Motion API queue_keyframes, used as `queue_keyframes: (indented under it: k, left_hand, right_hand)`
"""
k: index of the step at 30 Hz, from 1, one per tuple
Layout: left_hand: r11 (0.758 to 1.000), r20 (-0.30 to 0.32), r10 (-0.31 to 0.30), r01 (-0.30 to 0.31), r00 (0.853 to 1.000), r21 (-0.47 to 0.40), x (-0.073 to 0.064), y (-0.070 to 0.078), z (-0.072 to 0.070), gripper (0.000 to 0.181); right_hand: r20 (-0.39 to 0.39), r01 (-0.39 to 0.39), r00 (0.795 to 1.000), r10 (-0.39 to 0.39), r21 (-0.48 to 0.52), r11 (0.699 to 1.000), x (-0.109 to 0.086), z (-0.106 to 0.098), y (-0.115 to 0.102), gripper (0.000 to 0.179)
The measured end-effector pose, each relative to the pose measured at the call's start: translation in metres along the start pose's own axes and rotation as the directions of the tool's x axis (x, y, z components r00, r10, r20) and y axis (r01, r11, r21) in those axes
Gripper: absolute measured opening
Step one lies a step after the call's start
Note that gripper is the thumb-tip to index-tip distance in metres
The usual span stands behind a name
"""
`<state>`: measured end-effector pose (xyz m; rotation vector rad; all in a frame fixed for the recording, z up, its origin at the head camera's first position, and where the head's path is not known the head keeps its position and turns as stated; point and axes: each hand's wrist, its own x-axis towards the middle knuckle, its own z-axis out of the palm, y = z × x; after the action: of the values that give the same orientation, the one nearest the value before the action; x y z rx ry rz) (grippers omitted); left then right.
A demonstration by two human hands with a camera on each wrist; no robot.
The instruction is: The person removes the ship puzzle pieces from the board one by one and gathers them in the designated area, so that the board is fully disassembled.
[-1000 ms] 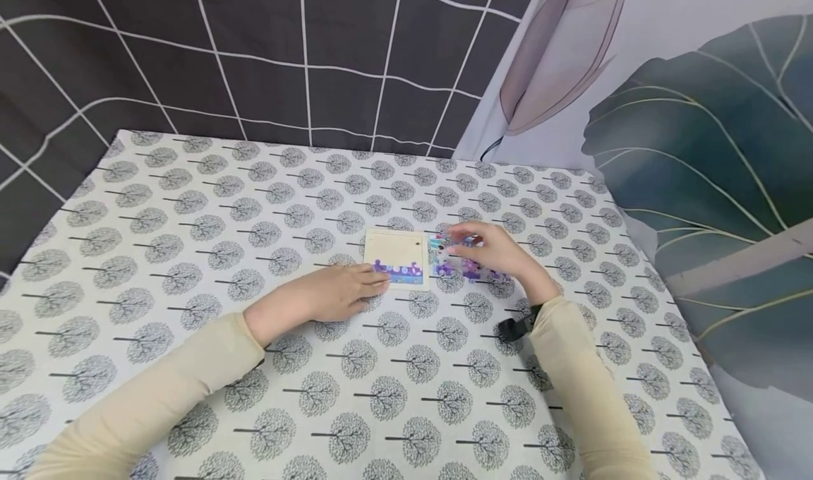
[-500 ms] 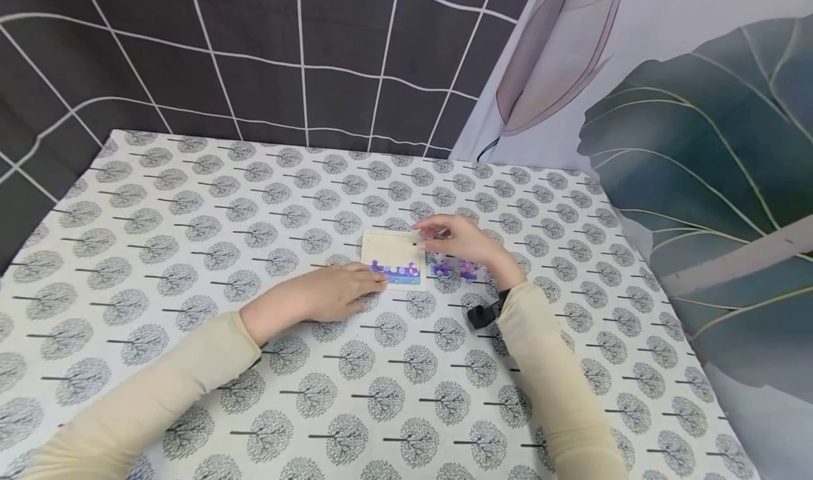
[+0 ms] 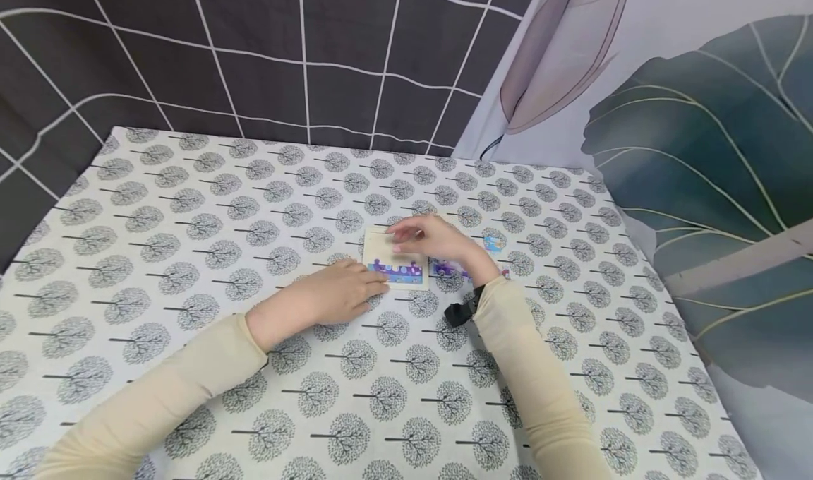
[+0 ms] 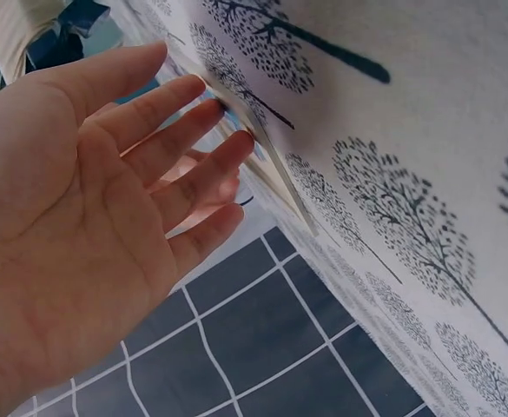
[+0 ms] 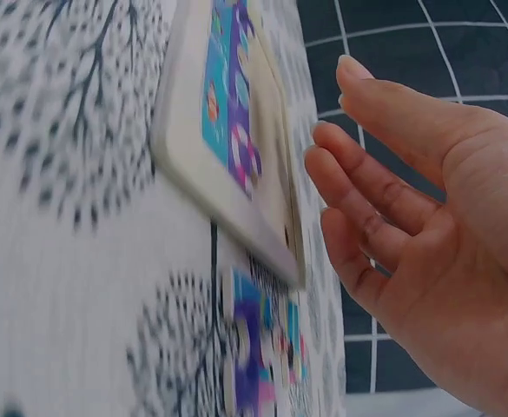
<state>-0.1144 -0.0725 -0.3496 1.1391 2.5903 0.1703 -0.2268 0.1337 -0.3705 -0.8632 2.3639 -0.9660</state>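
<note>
A shallow, pale jigsaw tray (image 3: 377, 243) lies on the patterned cloth in the head view. Joined purple and blue puzzle pieces (image 3: 406, 274) fill its near part; the far part shows bare board. My left hand (image 3: 343, 293) rests at the tray's left edge, and in the left wrist view its extended fingers touch the rim (image 4: 280, 169). Over the far part of the tray hovers my right hand (image 3: 435, 240), fingers loosely bent. The right wrist view shows no piece between its thumb and fingers, which stand apart from the tray.
Loose puzzle pieces (image 5: 249, 347) lie just right of the tray, partly hidden by the right forearm in the head view. A light-blue piece (image 3: 494, 241) lies farther right. A dark curtain with white grid lines (image 3: 254, 56) hangs behind the table.
My right hand has moved left from the loose pieces to above the tray. The left hand stays at the tray's edge, and the joined pieces look the same.
</note>
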Motion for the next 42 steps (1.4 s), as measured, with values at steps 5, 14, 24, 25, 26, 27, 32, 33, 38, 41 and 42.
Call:
queue_keyframes:
  k: [5, 14, 24, 25, 26, 27, 32, 33, 38, 41, 42]
  left_hand:
    - [0.999, -0.014, 0.007, -0.006, 1.000, 0.038, -0.003, 0.003, 0.001, 0.044]
    - [1.000, -0.008, -0.012, 0.012, 1.000, 0.029, -0.005, 0.007, 0.001, 0.042]
    - [1.000, -0.023, -0.018, 0.018, 1.000, -0.010, -0.002, 0.008, 0.002, 0.042]
    - [1.000, -0.026, -0.018, 0.018, 1.000, -0.013, -0.002, 0.007, 0.002, 0.042]
    - [1.000, -0.029, -0.016, 0.016, 0.999, -0.015, -0.002, 0.007, 0.002, 0.042]
    - [1.000, -0.032, -0.014, 0.014, 0.999, -0.015, -0.002, 0.006, 0.002, 0.042]
    - [1.000, -0.036, 0.000, 0.000, 0.999, -0.021, -0.003, 0.005, 0.001, 0.042]
    - [1.000, -0.037, 0.003, -0.004, 0.999, -0.018, -0.003, 0.005, 0.001, 0.042]
    - [1.000, -0.051, 0.017, -0.018, 0.999, -0.009, -0.003, 0.004, 0.001, 0.042]
    - [1.000, -0.053, 0.023, -0.024, 0.998, -0.012, -0.004, 0.003, 0.002, 0.041]
    - [1.000, -0.056, 0.027, -0.028, 0.998, -0.011, -0.004, 0.003, 0.002, 0.041]
  right_hand:
    - [0.043, -0.017, 0.999, 0.015, 0.035, 0.999, 0.007, 0.005, -0.005, 0.038]
    - [0.145, -0.041, 0.989, 0.035, 0.041, 0.998, 0.017, 0.014, -0.013, 0.036]
    - [0.168, -0.081, 0.981, 0.098, -0.108, 0.991, 0.015, 0.020, -0.034, 0.036]
    - [0.163, -0.088, 0.981, 0.107, -0.118, 0.989, 0.015, 0.020, -0.037, 0.037]
    - [0.159, -0.100, 0.980, 0.119, -0.124, 0.987, 0.015, 0.020, -0.038, 0.037]
    - [0.155, -0.111, 0.979, 0.130, -0.129, 0.985, 0.016, 0.021, -0.040, 0.037]
    - [0.147, -0.156, 0.973, 0.176, -0.138, 0.978, 0.017, 0.023, -0.042, 0.034]
    - [0.145, -0.154, 0.974, 0.174, -0.141, 0.978, 0.017, 0.023, -0.041, 0.034]
    - [0.141, -0.119, 0.980, 0.144, -0.172, 0.978, 0.019, 0.026, -0.043, 0.031]
    - [0.144, -0.117, 0.978, 0.150, -0.213, 0.970, 0.019, 0.028, -0.047, 0.029]
    - [0.146, -0.121, 0.977, 0.156, -0.224, 0.967, 0.019, 0.028, -0.049, 0.029]
